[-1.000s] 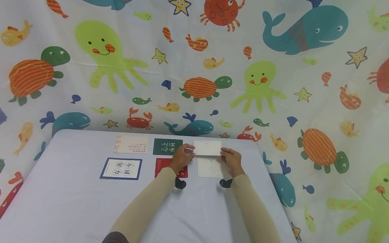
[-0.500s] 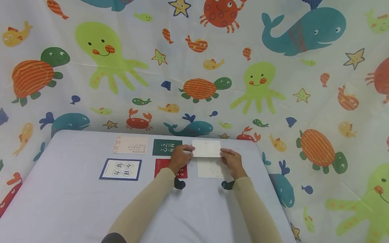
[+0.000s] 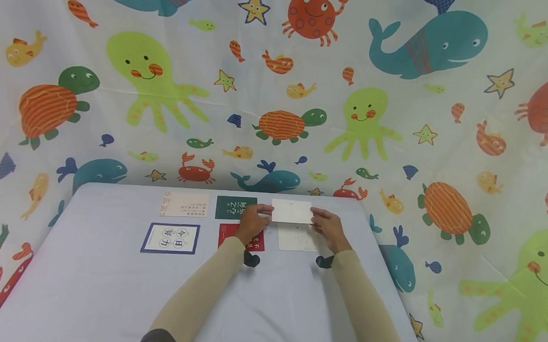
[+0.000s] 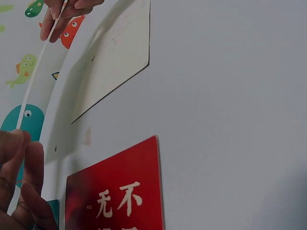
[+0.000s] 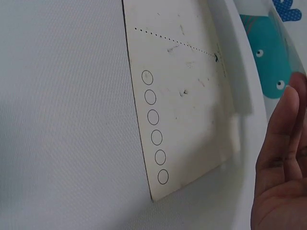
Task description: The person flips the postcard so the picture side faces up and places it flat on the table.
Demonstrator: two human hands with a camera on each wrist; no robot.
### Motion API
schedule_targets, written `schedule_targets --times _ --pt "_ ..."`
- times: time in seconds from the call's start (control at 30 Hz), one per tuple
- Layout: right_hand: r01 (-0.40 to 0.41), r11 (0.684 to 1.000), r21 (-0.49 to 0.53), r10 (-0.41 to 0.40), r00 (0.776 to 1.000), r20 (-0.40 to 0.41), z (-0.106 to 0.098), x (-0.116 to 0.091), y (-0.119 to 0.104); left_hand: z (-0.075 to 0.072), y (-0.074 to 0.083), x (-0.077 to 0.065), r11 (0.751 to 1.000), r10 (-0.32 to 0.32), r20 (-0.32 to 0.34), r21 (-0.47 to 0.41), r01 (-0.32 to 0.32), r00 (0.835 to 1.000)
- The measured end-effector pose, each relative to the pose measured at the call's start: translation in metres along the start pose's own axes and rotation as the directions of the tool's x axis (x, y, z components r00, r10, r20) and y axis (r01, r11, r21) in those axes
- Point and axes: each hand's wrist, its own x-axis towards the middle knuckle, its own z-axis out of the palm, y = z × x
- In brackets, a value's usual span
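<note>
Since a second ago, we see the wrists ease slightly apart and the white rectangular paper card sink a little in the head view, showing slightly more of its face. We find that card held up off the table, which is covered in white cloth, near its far edge and between the two hands. Our left hand pinches one short end between thumb and fingers, as the left wrist view shows, where the card appears edge-on as a thin strip. Our right hand pinches the opposite end with thumb and fingertips.

Just below the raised card in the head view, we see a cream rectangular paper card lying flat; the right wrist view shows its dotted line and six small printed circles in a row. Under our left forearm lies a red rectangular card with white characters, partly hidden from the head camera. Beyond it we have a dark green rectangular card with white lettering, partly behind the left hand. Farther left lie a pale pink rectangular card and, nearer us, a white card with a blue border.
</note>
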Motion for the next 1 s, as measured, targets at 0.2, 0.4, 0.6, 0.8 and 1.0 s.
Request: schedule_targets --times 0.2,0.4,0.6,0.8,1.0 --pt "-0.004 1.0 -0.006 0.004 1.0 0.021 -0.003 -0.002 -0.002 -0.003 0.001 -0.003 1.0 0.008 0.011 -0.003 -0.008 1.0" --pt "-0.003 0.999 -0.032 0.004 1.0 0.029 -0.003 -0.005 -0.002 -0.008 0.004 -0.006 1.0 0.007 0.029 0.005 -0.007 1.0" --pt "0.031 0.999 -0.026 -0.031 0.999 0.023 0.0 -0.007 -0.001 -0.011 0.001 -0.003 0.999 0.037 0.024 0.024 -0.038 0.999" --pt "0.048 0.999 0.004 -0.048 0.998 0.026 0.003 -0.006 -0.002 -0.011 0.004 -0.003 0.998 0.058 -0.029 0.018 -0.058 0.998" --pt "0.034 0.999 0.0 -0.034 0.999 -0.019 0.005 -0.004 -0.001 -0.009 0.01 -0.007 0.999 0.043 -0.063 0.019 -0.041 0.997"
